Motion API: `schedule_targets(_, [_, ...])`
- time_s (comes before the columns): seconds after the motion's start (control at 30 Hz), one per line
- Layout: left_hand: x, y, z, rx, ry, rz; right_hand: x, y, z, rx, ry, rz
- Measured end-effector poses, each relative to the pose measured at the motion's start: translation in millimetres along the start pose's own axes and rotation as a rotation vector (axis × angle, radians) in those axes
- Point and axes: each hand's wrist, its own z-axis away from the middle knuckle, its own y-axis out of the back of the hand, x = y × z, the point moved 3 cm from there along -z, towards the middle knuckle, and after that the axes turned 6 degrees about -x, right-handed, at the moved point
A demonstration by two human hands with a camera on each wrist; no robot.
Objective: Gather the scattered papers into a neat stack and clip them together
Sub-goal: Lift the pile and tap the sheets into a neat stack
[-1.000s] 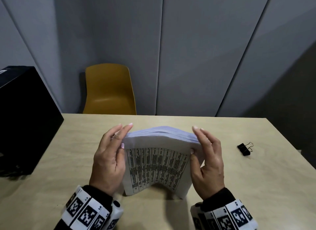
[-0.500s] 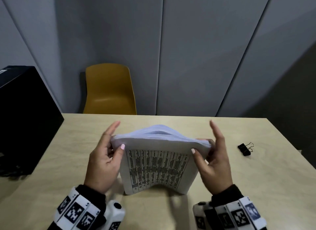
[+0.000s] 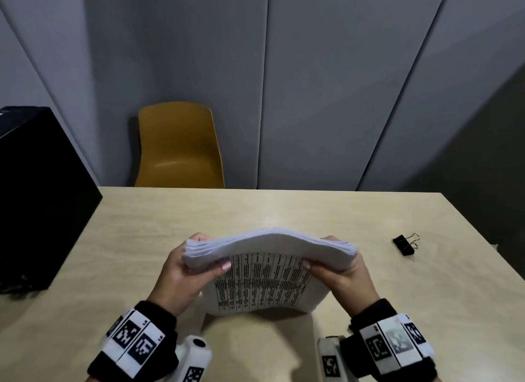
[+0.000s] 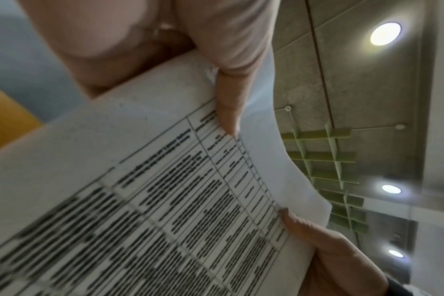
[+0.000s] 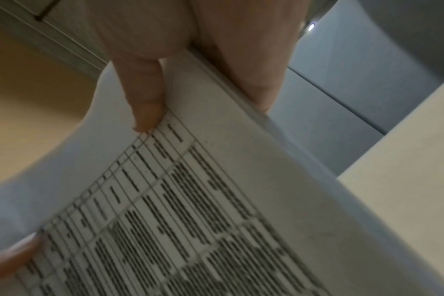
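Observation:
A thick stack of printed papers point(image 3: 264, 279) stands on its lower edge on the table point(image 3: 397, 310), its top bowed upward. My left hand point(image 3: 181, 270) grips the stack's upper left corner, thumb on the printed front sheet and fingers behind. My right hand point(image 3: 341, 270) grips the upper right corner the same way. The left wrist view shows the printed sheet point(image 4: 165, 200) pinched under my thumb point(image 4: 228, 108). In the right wrist view the sheet point(image 5: 190, 200) sits between thumb point(image 5: 145, 96) and fingers. A black binder clip point(image 3: 404, 244) lies on the table to the right, away from both hands.
A large black box point(image 3: 37, 199) sits at the table's left edge. A yellow chair point(image 3: 179, 148) stands behind the far edge, against grey wall panels. The table's right edge runs diagonally past the clip.
Both hands went from flat against the stack's sides to gripping its top corners. The stack's upper edge spread wider and bowed into a hump.

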Motion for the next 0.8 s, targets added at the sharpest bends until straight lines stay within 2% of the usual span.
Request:
schedule_targets(0.1, [-18.4,-2.1,2.5,0.051,0.101,0.061,6.8,-2.3,3.0,0.029,-0.050,-0.009])
schedule_targets(0.23, [-19.4,-4.1,-0.3,0.086,0.143,0.056,4.1,-0.2,-0.3,0.072,-0.004,-0.013])
schedule_targets(0.4, [-33.6,-5.3,6.8,0.053,0.242,0.044,24.7,-0.3,8.8,0.038,-0.087,0.006])
schedule_targets(0.6, [-29.0,-10.4,2.0,0.100,0.200,0.053,29.5,3.7,10.7,0.078,-0.076,0.041])
schedule_targets(0.8, [-44.8,-14.3,11.6,0.063,0.275,0.030,55.0,4.9,21.2,0.082,-0.243,0.116])
